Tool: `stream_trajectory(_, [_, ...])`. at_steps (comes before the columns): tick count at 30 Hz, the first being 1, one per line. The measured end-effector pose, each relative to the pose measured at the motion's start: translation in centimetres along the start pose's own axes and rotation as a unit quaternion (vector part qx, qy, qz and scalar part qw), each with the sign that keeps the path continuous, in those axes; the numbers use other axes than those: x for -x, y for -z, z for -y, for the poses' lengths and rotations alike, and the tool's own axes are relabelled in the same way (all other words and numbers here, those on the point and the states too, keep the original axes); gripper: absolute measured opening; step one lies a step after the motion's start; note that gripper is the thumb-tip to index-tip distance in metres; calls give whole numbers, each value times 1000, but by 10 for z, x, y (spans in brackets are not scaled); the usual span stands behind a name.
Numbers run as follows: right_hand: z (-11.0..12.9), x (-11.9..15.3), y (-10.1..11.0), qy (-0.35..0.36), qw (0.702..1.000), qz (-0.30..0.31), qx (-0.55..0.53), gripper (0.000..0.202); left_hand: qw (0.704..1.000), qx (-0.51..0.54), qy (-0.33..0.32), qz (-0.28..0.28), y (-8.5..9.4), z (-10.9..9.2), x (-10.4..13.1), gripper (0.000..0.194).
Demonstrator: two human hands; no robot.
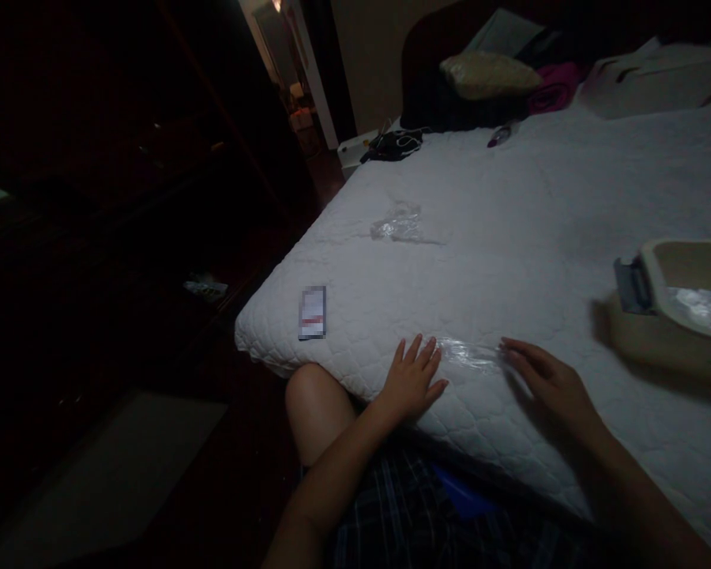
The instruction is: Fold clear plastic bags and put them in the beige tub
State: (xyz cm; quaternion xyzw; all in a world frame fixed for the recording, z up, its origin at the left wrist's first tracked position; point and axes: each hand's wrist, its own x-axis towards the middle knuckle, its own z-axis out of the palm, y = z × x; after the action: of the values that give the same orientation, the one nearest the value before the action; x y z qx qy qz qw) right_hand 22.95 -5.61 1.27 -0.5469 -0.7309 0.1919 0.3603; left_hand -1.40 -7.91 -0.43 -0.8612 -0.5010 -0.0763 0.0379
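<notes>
A clear plastic bag (469, 356) lies stretched out on the white quilted bed (479, 292), close to its near edge. My left hand (411, 378) rests flat beside the bag's left end, fingers spread, the fingertips touching it. At the opposite end, my right hand (545, 379) pinches the bag's edge between thumb and fingers. Farther up the bed lies another crumpled clear plastic piece (400, 225).
A beige plastic bin (655, 340) with a grey handle and shiny plastic inside stands at right. A phone (312, 313) lies near the left corner. Dark cloth with cables (394, 145), a yellowish pillow (489, 75) and a magenta roll (554, 87) lie at the back.
</notes>
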Motion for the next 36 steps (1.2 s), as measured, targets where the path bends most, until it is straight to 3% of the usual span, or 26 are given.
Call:
stream_trajectory(2, [15,-6,-1,34,997,-36,59,40,1000,-3,0,-4,-2,0,0,57])
stream_trajectory(5, [28,-9,-22,166,976,29,137,46,1000,0,-3,-8,-2,1,1,56])
stream_trajectory(7, [24,-6,-41,197,957,75,198,54,1000,10,-7,-7,0,4,2,57])
stream_trajectory(12, [2,7,-68,194,939,104,265,61,997,66,-31,26,10,12,2,56])
stream_trajectory(17, [0,8,-66,189,937,109,271,61,999,41,-11,-20,14,1,-10,50])
stream_trajectory(21, [0,8,-65,193,940,111,259,63,999,28,-45,10,7,-7,-17,59])
stream_trajectory(25, [0,9,-61,187,948,94,241,68,999,23,-38,21,1,-2,-14,60])
stream_trajectory(29, [0,12,-57,138,955,45,257,62,999,21,-24,9,-3,4,-9,57])
stream_trajectory(36, [-2,12,-59,125,955,56,264,59,998,70,-9,-4,0,7,-8,51])
